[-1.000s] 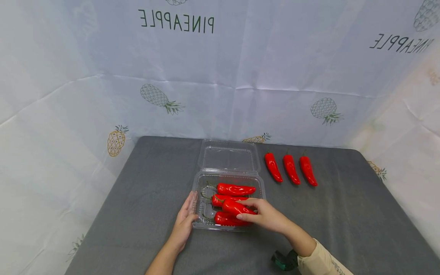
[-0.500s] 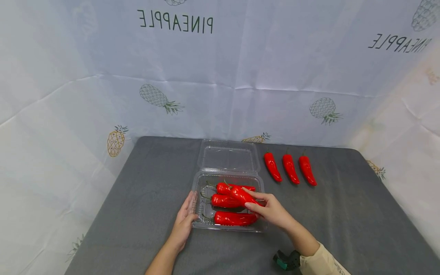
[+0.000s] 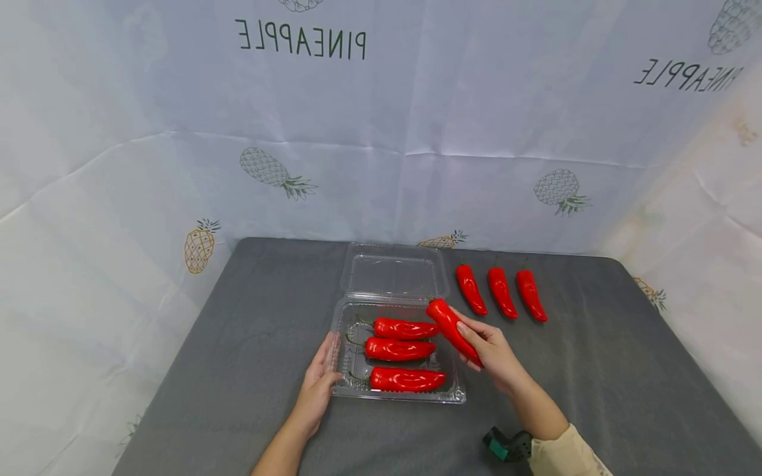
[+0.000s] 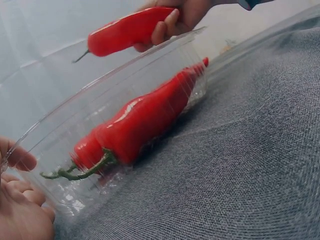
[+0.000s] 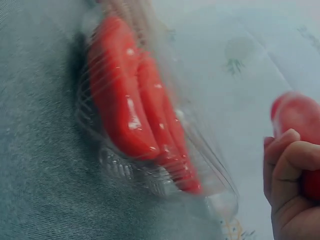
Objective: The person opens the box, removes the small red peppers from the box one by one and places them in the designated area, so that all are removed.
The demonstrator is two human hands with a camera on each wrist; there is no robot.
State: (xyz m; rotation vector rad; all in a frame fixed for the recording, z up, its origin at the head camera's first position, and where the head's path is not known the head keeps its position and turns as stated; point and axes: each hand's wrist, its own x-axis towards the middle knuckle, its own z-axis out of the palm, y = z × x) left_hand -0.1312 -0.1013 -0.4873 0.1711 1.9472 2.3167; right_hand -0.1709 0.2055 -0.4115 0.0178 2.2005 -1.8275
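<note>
My right hand (image 3: 491,354) grips a red chili pepper (image 3: 448,325) by its lower half, raised over the right side of a clear plastic clamshell container (image 3: 395,398). The pepper's stem end points away, up and left. At the container's left wall, my left hand (image 3: 317,383) pinches the rim, thumb on top and fingers along the outside. Inside lie three red chili peppers crosswise, stems to the left: a far one (image 3: 406,328), a middle one (image 3: 399,349) and a near one (image 3: 407,379). A wider gap separates the middle and near peppers.
The container's lid (image 3: 395,271) lies folded back, away from me. Right of it, three more chili peppers (image 3: 503,293) stand in a slanted row on the grey table (image 3: 280,297). A pineapple-print curtain (image 3: 381,106) hangs behind. A black and green device (image 3: 506,445) sits by my right sleeve.
My right hand has lifted its chili pepper out from among the others and carried it right and away from me, over the container's right side. My left hand stays on the rim.
</note>
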